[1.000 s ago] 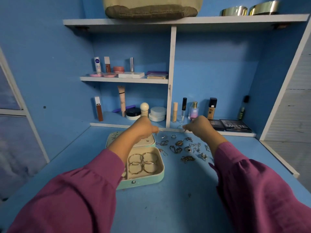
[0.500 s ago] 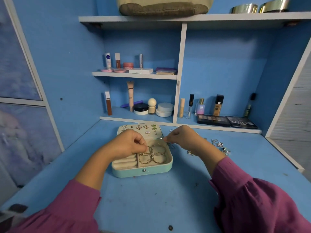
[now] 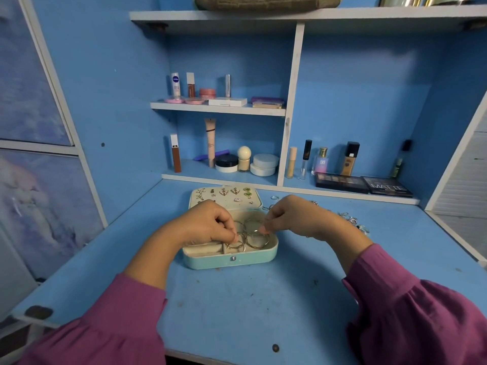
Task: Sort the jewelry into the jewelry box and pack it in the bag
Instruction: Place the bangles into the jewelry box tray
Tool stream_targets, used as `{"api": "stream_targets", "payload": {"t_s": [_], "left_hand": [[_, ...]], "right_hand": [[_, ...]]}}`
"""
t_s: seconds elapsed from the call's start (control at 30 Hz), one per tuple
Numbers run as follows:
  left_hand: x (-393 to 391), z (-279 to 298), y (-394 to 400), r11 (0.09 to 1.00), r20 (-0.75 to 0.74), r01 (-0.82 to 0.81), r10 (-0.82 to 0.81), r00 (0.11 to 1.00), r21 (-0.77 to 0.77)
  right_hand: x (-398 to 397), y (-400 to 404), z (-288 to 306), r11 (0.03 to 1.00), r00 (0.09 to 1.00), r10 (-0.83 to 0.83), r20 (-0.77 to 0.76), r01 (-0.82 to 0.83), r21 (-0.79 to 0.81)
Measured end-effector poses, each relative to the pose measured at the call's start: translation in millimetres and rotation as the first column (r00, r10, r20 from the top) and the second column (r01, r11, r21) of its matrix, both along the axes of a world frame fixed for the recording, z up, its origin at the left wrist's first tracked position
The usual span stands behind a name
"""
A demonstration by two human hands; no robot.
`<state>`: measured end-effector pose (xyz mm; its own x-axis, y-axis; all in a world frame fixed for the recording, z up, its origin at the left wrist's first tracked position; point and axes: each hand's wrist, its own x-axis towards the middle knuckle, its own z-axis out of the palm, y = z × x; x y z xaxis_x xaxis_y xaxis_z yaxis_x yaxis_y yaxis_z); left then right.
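The table [image 3: 237, 306] carried the open jewelry box [image 3: 232, 259] at its centre, where a second before the box had lain lower left of the hands and the loose pieces spread out at about three o'clock of it. Both hands had come back from the far edge of the table, where they had been reaching among those pieces, and now hung together over the box's right-hand compartment. The left hand [image 3: 208, 225], at nine o'clock of that compartment, and the right hand [image 3: 292, 219], at three o'clock, each had a narrow, pinched grip, apparently sharing one small piece between them; it was too small to name. Under them lay the gold bangles [image 3: 250, 238], overlapping in the compartment. The lid [image 3: 224, 197], at twelve o'clock, held earrings pinned in rows. The remaining loose jewelry [image 3: 350, 219] sat on the table at two o'clock of the box, well apart from it. So one more piece seemed about to be stowed, with sorting unfinished and bagging not yet begun.
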<state>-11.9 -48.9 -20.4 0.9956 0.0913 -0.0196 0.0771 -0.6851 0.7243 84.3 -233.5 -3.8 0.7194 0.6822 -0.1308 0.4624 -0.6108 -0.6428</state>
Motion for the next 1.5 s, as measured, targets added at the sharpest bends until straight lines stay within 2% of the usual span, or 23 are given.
{"api": "stream_targets", "payload": {"t_s": [0.67,0.77,0.87,0.97,1.07,1.2,1.27,1.37,1.5], "left_hand": [[0,1,0,0.999,0.013,0.019,-0.018,1.0,-0.046],[1,-1,1,0.999,0.007,0.014,-0.014,1.0,-0.051],[3,0,4,0.996,0.022,0.01,-0.008,1.0,-0.086],[6,0,8,0.963,0.157,-0.075,0.118,0.981,-0.258],[15,-3,22,0.866,0.27,-0.265,0.401,0.875,-0.424],[32,-16,45,0.661,0.244,-0.525,0.717,0.653,-0.536],[39,-26,56,0.595,0.192,-0.597,0.776,0.6,-0.538],[48,-38,68,0.6,0.158,-0.613,0.769,0.619,-0.514],[55,-44,75,0.67,0.168,-0.654,0.732,0.66,-0.352]], "right_hand": [[0,6,-8,0.994,0.994,0.071,0.083,-0.063,-0.089],[1,5,-9,0.998,0.997,0.054,0.06,-0.051,-0.036],[4,5,-13,0.99,1.0,-0.026,-0.005,0.026,0.138],[10,9,-24,0.921,0.984,-0.162,-0.079,0.18,0.346],[17,15,-37,0.849,0.953,-0.292,-0.086,0.3,0.435],[24,27,-50,0.81,0.927,-0.368,-0.071,0.357,0.465],[27,33,-51,0.813,0.926,-0.375,-0.045,0.352,0.463],[30,40,-49,0.806,0.911,-0.411,-0.034,0.381,0.452],[35,46,-49,0.781,0.889,-0.455,-0.048,0.424,0.459]]}}
